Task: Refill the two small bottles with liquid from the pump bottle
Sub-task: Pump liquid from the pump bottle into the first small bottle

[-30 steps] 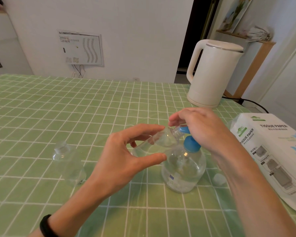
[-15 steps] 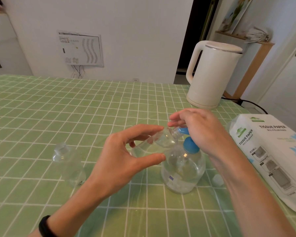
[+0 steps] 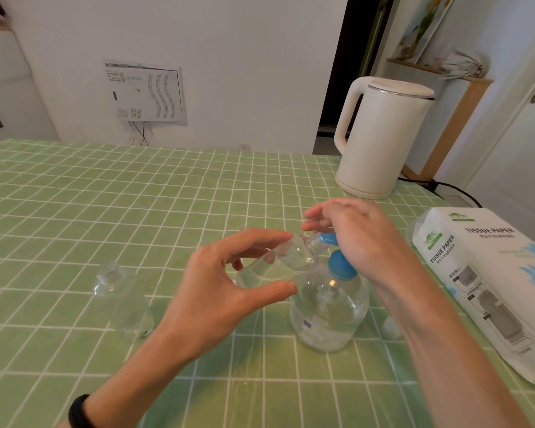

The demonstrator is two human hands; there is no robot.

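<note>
On the table [image 3: 105, 211], the pump bottle [image 3: 328, 310] stood under the right hand [image 3: 362, 236], whose straight fingers still pressed its head. The left hand [image 3: 217, 291] still pinched 1 small bottle [image 3: 278, 261] tilted at its spout, so filling probably continued. The 2nd small bottle [image 3: 121, 301] waited to its left.

On the green checked cloth-covered table [image 3: 136, 196], a round clear plastic pump bottle [image 3: 328, 310] stands centre under the right hand [image 3: 359, 236], the left hand [image 3: 223, 291] holds a small clear tilted bottle [image 3: 278, 261] against its spout, a second small clear bottle [image 3: 124, 304] stands further left, a white plastic kettle [image 3: 380, 140] behind right, and a white tissue-paper pack [image 3: 488, 285] at right.
</note>
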